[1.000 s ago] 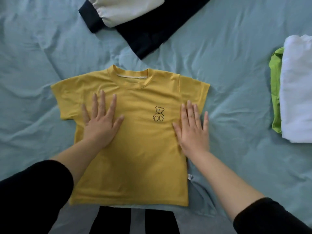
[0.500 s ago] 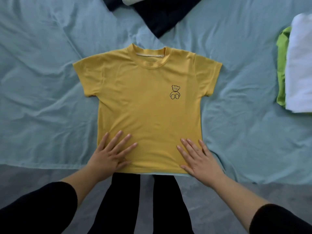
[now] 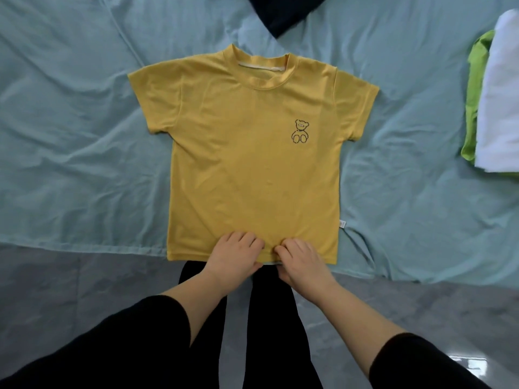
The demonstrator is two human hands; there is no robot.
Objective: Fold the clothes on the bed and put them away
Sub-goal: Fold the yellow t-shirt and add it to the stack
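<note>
A yellow T-shirt with a small bear print lies flat and face up on the pale blue bed sheet, its collar away from me. Both hands are side by side at the middle of its bottom hem. My left hand has its fingers curled over the hem and pinches the fabric. My right hand does the same just to the right, its fingertips bunching a small crease in the cloth.
A folded white garment lies on a green one at the right edge of the bed. A dark navy garment lies at the top. Grey floor and my black trouser legs are below the bed edge.
My hands slid down the shirt from the chest to the hem, smoothing it, then came together at the hem's middle. Their fingers went from flat to curled on the fabric.
</note>
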